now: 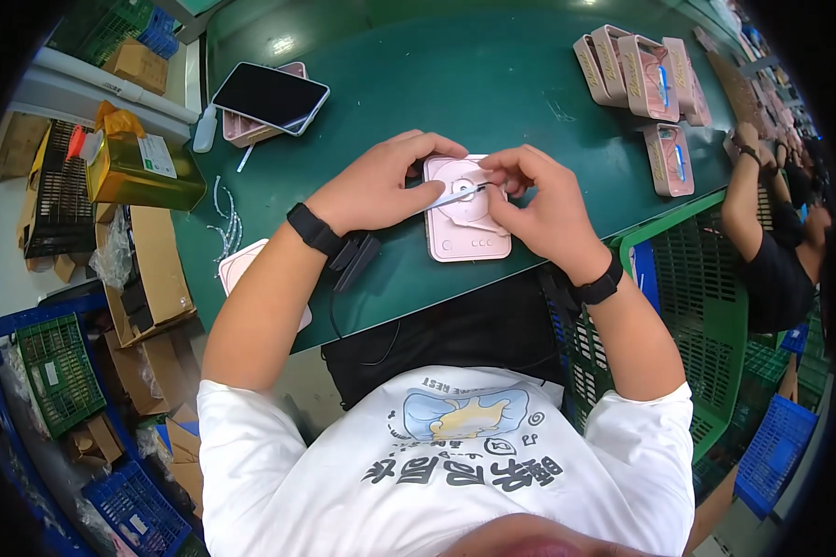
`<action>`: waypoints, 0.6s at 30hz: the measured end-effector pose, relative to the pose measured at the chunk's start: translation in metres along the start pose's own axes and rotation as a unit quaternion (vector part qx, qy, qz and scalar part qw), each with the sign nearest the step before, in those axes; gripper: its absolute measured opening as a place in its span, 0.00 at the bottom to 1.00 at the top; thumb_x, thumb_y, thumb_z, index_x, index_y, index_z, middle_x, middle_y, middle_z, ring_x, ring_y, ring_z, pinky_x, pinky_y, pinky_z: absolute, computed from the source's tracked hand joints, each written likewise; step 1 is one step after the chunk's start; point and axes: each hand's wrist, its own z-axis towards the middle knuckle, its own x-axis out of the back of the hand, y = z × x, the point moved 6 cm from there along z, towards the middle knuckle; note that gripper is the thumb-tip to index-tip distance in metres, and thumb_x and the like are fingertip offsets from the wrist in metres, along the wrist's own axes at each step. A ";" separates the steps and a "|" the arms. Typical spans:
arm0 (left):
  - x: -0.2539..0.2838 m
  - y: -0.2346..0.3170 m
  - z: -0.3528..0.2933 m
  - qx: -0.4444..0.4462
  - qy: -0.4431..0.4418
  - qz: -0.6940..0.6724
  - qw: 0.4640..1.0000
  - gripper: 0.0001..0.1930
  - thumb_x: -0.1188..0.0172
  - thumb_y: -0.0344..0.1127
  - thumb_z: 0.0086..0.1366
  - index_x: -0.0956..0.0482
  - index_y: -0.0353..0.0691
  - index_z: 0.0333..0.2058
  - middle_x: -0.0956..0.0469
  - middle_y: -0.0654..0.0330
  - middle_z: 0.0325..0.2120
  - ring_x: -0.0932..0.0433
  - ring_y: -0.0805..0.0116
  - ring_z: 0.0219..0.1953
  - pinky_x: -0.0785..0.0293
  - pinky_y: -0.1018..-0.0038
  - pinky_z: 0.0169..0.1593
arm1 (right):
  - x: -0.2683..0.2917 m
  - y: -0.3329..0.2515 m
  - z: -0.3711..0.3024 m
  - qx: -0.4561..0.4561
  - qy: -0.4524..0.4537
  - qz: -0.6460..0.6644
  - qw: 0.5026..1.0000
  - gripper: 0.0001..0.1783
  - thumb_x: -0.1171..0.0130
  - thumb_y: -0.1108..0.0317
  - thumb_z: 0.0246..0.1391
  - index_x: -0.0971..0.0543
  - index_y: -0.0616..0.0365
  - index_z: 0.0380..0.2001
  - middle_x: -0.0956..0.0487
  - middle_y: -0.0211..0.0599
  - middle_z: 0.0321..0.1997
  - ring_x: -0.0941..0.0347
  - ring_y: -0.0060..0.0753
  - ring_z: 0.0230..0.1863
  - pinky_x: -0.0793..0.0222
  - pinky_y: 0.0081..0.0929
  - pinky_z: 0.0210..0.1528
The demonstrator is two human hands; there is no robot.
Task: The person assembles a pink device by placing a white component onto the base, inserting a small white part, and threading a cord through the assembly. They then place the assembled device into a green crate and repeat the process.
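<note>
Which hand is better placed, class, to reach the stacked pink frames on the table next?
Probably the right hand: it is nearer the pink frames, which stand on its side of the green table. The left hand is farther away.

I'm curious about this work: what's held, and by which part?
A thin pale strip; the right hand seems to pinch its right end. Whether the left hand grips it is unclear.

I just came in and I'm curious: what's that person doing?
The person is working over a pink case on a green table. The right hand pinches a thin pale strip over the case. The left hand is at the strip too, but its grip is hard to tell. A dark-screened phone lies farther left.
</note>
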 end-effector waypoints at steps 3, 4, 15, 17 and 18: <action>-0.001 0.001 0.000 0.002 -0.003 -0.008 1.000 0.25 0.33 0.33 0.74 0.19 0.40 0.68 0.19 0.55 0.60 0.18 0.62 0.60 0.20 0.67 0.63 | 0.001 0.010 -0.005 -0.048 -0.026 0.011 0.998 0.11 0.27 0.78 0.59 0.12 0.59 0.46 0.17 0.32 0.37 0.25 0.26 0.35 0.26 0.24 0.41; -0.001 0.001 0.001 -0.002 -0.003 -0.007 1.000 0.25 0.33 0.33 0.74 0.19 0.41 0.68 0.19 0.55 0.60 0.19 0.62 0.61 0.20 0.67 0.63 | -0.002 0.014 -0.008 -0.061 -0.034 0.037 0.997 0.11 0.27 0.77 0.60 0.12 0.59 0.46 0.18 0.31 0.37 0.25 0.25 0.35 0.26 0.24 0.41; -0.001 0.000 0.000 0.009 -0.011 -0.014 1.000 0.24 0.34 0.32 0.75 0.20 0.41 0.69 0.20 0.55 0.61 0.19 0.61 0.62 0.21 0.65 0.65 | -0.007 0.005 -0.007 -0.095 0.002 0.115 0.989 0.09 0.27 0.78 0.61 0.14 0.60 0.44 0.16 0.28 0.37 0.25 0.19 0.39 0.27 0.23 0.43; 0.000 -0.001 -0.001 0.006 -0.009 -0.013 1.000 0.24 0.34 0.33 0.76 0.20 0.41 0.69 0.20 0.55 0.61 0.19 0.61 0.62 0.21 0.64 0.66 | -0.004 0.002 -0.003 -0.058 -0.034 0.092 0.994 0.08 0.27 0.77 0.62 0.13 0.60 0.44 0.16 0.28 0.36 0.25 0.20 0.39 0.27 0.22 0.43; 0.000 -0.001 -0.001 0.005 -0.009 -0.013 1.000 0.24 0.34 0.33 0.76 0.20 0.41 0.69 0.20 0.55 0.61 0.19 0.61 0.62 0.22 0.64 0.66 | -0.004 0.001 -0.003 -0.039 -0.052 0.080 0.995 0.08 0.27 0.77 0.62 0.12 0.59 0.44 0.15 0.28 0.36 0.25 0.20 0.39 0.27 0.22 0.43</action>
